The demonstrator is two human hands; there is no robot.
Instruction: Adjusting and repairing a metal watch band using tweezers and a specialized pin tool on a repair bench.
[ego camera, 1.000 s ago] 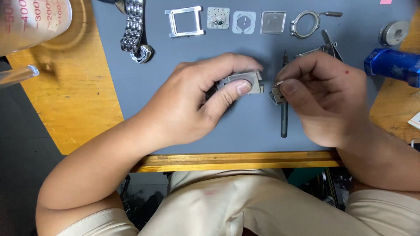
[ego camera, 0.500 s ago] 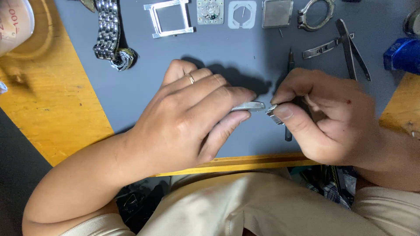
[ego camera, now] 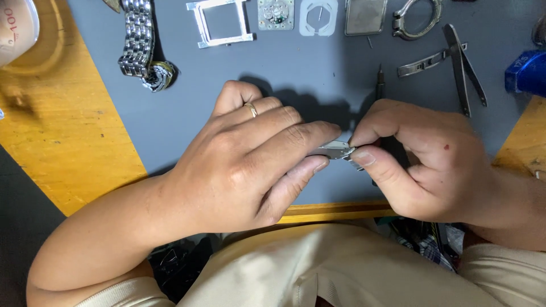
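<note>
Hands have shifted slightly right on the grey mat [ego camera: 170, 102] since half a second back, grip otherwise unchanged: left hand [ego camera: 250, 165] clamps the metal case [ego camera: 333, 150] edge-on between thumb and fingers, right hand [ego camera: 421, 159] pinches a small tool at its right end, tip hidden. Looks like a fitting or prying step on the case. Next calls for a steady case and fine pressure; strap [ego camera: 139, 45], frame [ego camera: 222, 23] and tweezers [ego camera: 463, 68] lie well apart above.

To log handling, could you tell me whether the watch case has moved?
Yes: the watch case now sits nearer the grey mat's front edge, turned edge-on.
</note>
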